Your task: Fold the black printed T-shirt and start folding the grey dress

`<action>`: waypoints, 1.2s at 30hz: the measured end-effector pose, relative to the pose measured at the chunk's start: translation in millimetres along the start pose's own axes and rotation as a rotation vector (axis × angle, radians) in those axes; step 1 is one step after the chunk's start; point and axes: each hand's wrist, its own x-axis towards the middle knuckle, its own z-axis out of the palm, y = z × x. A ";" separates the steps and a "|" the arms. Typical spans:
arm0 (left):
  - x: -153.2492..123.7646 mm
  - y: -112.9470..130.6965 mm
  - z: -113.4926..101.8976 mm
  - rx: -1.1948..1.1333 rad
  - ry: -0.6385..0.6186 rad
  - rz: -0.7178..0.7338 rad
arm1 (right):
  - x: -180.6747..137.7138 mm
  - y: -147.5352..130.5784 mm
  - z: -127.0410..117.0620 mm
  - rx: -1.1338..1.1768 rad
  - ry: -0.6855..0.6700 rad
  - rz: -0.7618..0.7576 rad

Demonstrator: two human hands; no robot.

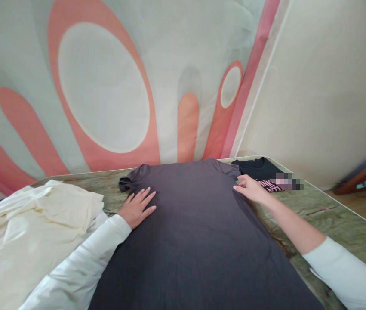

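A dark grey T-shirt [189, 232] is spread out over the table, its short sleeves at the far end and its body running toward me. My left hand [137, 208] rests flat on its left side below the sleeve, fingers spread. At the opposite edge, just under the right sleeve, my right hand [250, 188] has its thumb and fingers closed on the shirt's side. The fabric between them looks mostly smooth, while the left sleeve [134, 176] is slightly crumpled.
Cream-coloured garments [41, 219] lie in a loose pile at the left. A folded black shirt with pink lettering [255, 168] sits at the far right corner of the wood-patterned table [331, 211]. Behind the table stands a wall with a pink-and-orange pattern [157, 86].
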 end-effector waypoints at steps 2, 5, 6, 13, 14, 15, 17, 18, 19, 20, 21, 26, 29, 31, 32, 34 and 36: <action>0.8 -2.6 4.3 0.019 0.027 0.009 | -1.5 -3.5 2.6 -0.030 0.014 -0.030; 1.0 -5.3 6.1 0.033 0.048 0.009 | -4.2 -8.6 1.3 -0.030 -0.024 -0.013; 0.9 -5.4 5.9 0.035 0.052 0.009 | -5.2 -10.0 -0.5 0.007 -0.057 0.021; -0.2 -4.2 6.1 0.031 0.090 0.008 | -9.7 -20.6 -12.2 0.449 -0.171 0.282; -0.3 -4.5 6.5 0.030 0.093 0.008 | -9.3 -21.3 -12.0 0.441 -0.153 0.274; -0.3 -4.8 6.7 0.029 0.094 0.007 | -8.7 -21.3 -11.2 0.413 -0.138 0.259; -0.4 -5.4 7.3 0.029 0.094 0.007 | -7.0 -20.2 -8.0 0.350 -0.116 0.236; -0.4 -5.7 7.5 0.028 0.097 0.010 | -6.2 -19.5 -5.8 0.336 -0.110 0.235; -0.4 -6.0 7.7 0.027 0.101 0.012 | -5.4 -18.9 -3.6 0.334 -0.104 0.239; -0.5 -6.2 7.9 0.026 0.105 0.016 | -4.8 -18.6 -1.4 0.333 -0.095 0.241; -0.5 -6.3 8.1 0.026 0.109 0.018 | -4.3 -18.6 0.6 0.325 -0.085 0.236; -1.0 -6.7 9.3 0.039 0.109 0.016 | -3.5 -17.2 3.9 0.286 -0.070 0.168; -1.4 -7.1 9.8 0.049 0.103 0.013 | -2.0 -8.2 2.6 0.356 -0.116 0.189; -1.7 -7.4 9.6 0.051 0.103 0.013 | -0.4 -0.2 1.7 0.417 -0.172 0.225; -1.9 -7.5 9.3 0.051 0.102 0.013 | 0.4 3.3 1.1 0.444 -0.201 0.241; -2.4 -7.5 8.6 0.051 0.100 0.014 | 1.8 7.7 -0.4 0.481 -0.243 0.258; -3.0 -7.5 8.0 0.051 0.101 0.015 | 2.3 8.0 -2.7 0.484 -0.264 0.269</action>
